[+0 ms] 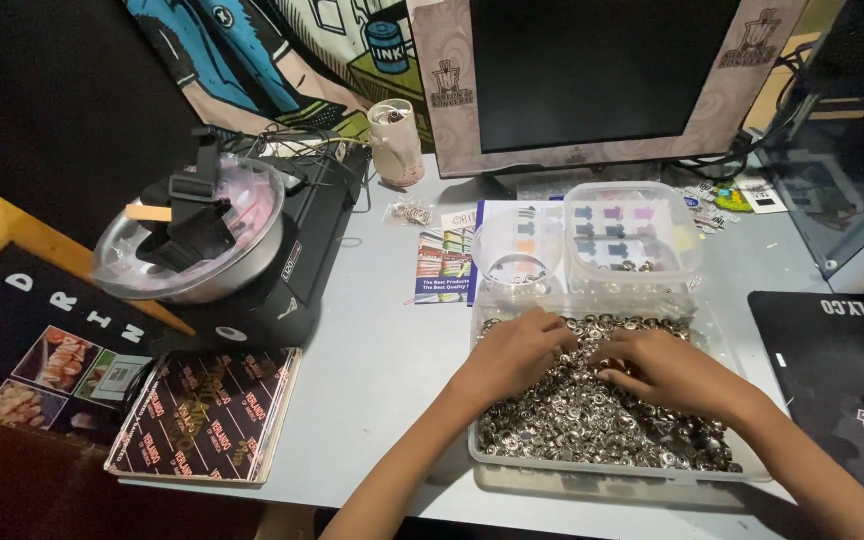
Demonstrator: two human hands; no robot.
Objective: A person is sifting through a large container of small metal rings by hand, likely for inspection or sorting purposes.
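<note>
A grey table fills the middle of the view, its near edge and right side cut off. At the back stands a dark monitor, its top out of frame. To the left, a metal bowl under a clear lid sits on a black machine whose form is hard to make out in the dim light. Near the front lies a clear plastic tray heaped with small silver metal rings (too small to tell their exact kind). Behind it, touching, are a clear lidded box and a round clear cup.

The left hand lies palm down in the rings, fingers curled loosely into the pile. The right hand rests just beside it, fingertips buried, so I cannot tell whether either one pinches a ring.
</note>
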